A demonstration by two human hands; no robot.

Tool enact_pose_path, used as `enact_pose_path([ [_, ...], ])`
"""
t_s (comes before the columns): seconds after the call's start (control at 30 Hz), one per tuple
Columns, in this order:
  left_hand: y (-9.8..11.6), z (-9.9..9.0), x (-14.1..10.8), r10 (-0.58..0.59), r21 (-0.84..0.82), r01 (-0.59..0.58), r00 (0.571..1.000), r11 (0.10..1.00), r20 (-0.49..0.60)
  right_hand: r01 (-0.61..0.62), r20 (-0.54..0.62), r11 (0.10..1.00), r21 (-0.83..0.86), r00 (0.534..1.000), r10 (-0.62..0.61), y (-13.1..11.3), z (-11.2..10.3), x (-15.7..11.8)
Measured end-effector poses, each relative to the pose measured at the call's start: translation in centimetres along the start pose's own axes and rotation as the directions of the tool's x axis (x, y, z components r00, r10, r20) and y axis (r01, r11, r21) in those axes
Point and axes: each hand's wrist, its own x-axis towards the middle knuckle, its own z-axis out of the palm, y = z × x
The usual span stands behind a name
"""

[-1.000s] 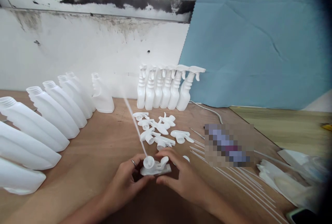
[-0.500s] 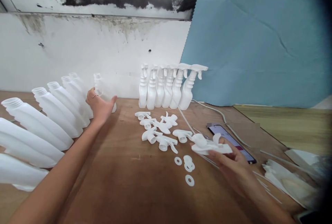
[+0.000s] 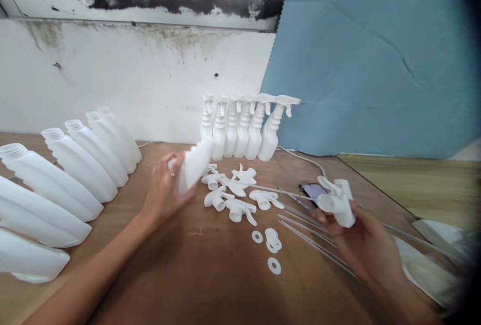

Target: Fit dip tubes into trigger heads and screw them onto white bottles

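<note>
My left hand (image 3: 165, 189) is wrapped round a white bottle (image 3: 193, 167), which is tilted with its neck up to the right and blurred by motion. At the right, my right hand (image 3: 361, 234) grips a white spray head (image 3: 336, 202); a thin tube (image 3: 266, 188) stretches from it to the left. Several loose spray heads (image 3: 236, 208) lie on the table between my hands. Nearer to me are flat white rings (image 3: 274, 266).
Several open white bottles (image 3: 75, 167) stand at the left. Bottles with spray heads (image 3: 268, 132) form a row by the wall. Thin tubes (image 3: 315, 245), a phone (image 3: 313, 190) and a plastic bag (image 3: 424, 265) lie at the right on the wooden table (image 3: 210, 285).
My left hand has lifted the bottle from near the wall and carried it right, towards me. My right hand has moved right and turned the spray head, whose tube now points left.
</note>
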Motion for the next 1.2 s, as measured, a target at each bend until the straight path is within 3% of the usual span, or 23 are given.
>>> enact_pose_path([
  [0.1, 1.5, -2.1, -3.7, 0.171, 0.103, -0.176, 0.984, 0.979, 0.052, 0.086, -0.104, 0.995, 0.053, 0.991, -0.08, -0.6, -0.3, 0.5],
  [0.23, 1.5, -3.5, -6.1, 0.197, 0.142, -0.214, 0.973, 0.967, 0.123, 0.085, -0.099, 0.996, 0.028, 0.992, -0.082, -0.6, -0.8, 1.0],
  [0.77, 1.4, -3.6, -6.2, 0.287, 0.051, -0.304, 0.934, 0.951, 0.212, 0.105, -0.02, 0.99, -0.09, 0.994, -0.108, 0.1, -1.1, 1.0],
  [0.87, 2.4, -3.6, -6.5, 0.316, 0.015, -0.33, 0.913, 0.944, 0.257, 0.065, 0.047, 0.987, -0.148, 0.997, -0.059, 1.4, -0.8, 0.0],
  [0.97, 3.6, -3.6, -6.9, 0.35, -0.03, -0.356, 0.894, 0.934, 0.278, -0.005, 0.186, 0.97, -0.243, 0.981, 0.051, 3.2, -0.3, -1.9],
  [1.1, 5.0, -3.5, -7.4, 0.387, -0.074, -0.383, 0.878, 0.921, 0.28, -0.074, 0.411, 0.952, -0.297, 0.89, 0.197, 5.3, 0.7, -4.6],
  [1.2, 5.4, -3.4, -7.6, 0.397, -0.083, -0.39, 0.873, 0.917, 0.283, -0.116, 0.499, 0.952, -0.282, 0.83, 0.249, 5.8, 1.2, -5.7],
])
